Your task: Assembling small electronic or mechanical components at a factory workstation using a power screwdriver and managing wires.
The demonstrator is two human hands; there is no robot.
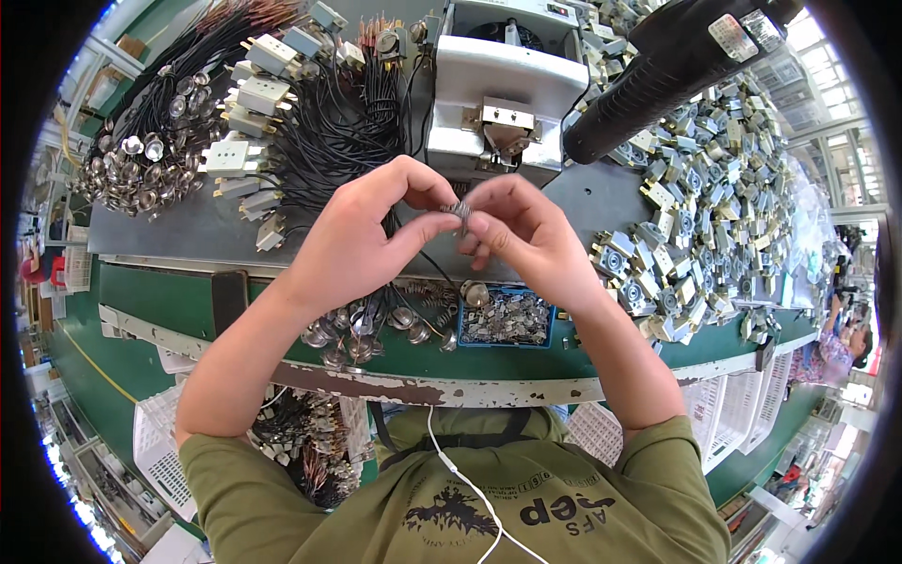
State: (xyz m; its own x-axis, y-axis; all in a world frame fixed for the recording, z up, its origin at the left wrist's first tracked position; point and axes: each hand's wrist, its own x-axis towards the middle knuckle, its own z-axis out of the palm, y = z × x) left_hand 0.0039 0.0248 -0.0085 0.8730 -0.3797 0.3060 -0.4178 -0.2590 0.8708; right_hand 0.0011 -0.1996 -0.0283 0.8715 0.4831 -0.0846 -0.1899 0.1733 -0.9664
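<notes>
My left hand [381, 226] and my right hand [531, 235] meet in front of the machine. Between their fingertips is a small metal coil spring [461, 211], pinched from both sides. Below my hands a thin black wire [438, 267] runs down toward a round metal cup [475, 294] at the bench edge. More coil springs [434, 299] lie under my wrists, beside several shiny metal cups [362, 320]. A blue tray [505, 346] of small metal clips sits just right of them.
A grey metal machine [507, 75] stands straight ahead, with a black tube [648, 89] slanting at its right. Heaps of small socket blocks [695, 207] cover the right side. Black cables [329, 141] with white blocks [263, 94] and metal cups [146, 169] fill the left.
</notes>
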